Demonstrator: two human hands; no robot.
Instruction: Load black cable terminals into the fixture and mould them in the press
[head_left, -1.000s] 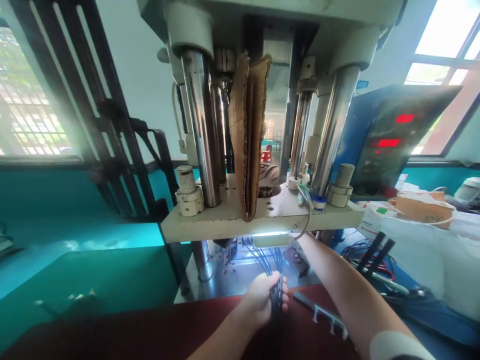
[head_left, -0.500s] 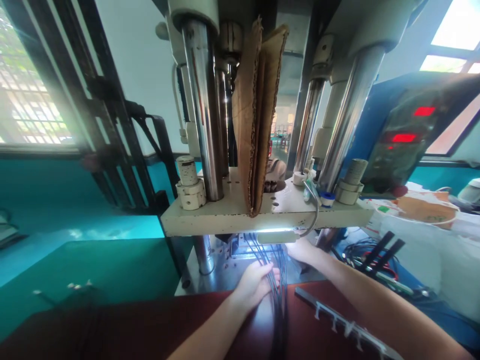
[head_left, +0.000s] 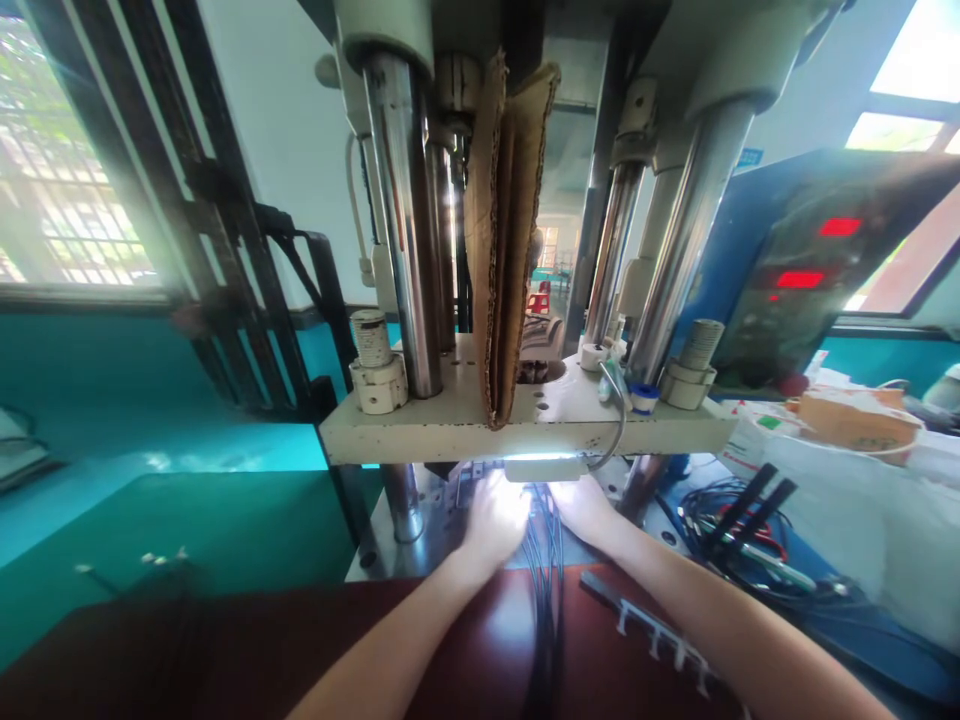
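Under the upper plate [head_left: 450, 440] of a press, both of my hands reach into bright lamp light. My left hand [head_left: 496, 522] lies just left of a bundle of thin black cables [head_left: 546, 610], its fingertips washed out by glare. On the bundle's right side is my right hand [head_left: 581, 512], with its fingers partly behind the lamp [head_left: 546, 469] and overexposed. Whether either hand grips anything is not visible. The cables run from between the hands down over the dark red tabletop [head_left: 420, 650]. A dark bar with pale T-shaped pieces [head_left: 652, 632] lies beside my right forearm.
Steel columns [head_left: 405, 220] flank folded cardboard [head_left: 499, 250] standing on the upper plate. A control box [head_left: 802, 280] with red displays stands at right, above coiled cables [head_left: 720, 520] and two black handles. A green surface [head_left: 247, 530] lies at left.
My left hand has moved forward from the cables to under the lamp. My right hand has shifted slightly and shows more below the lamp. The view has shifted a little.
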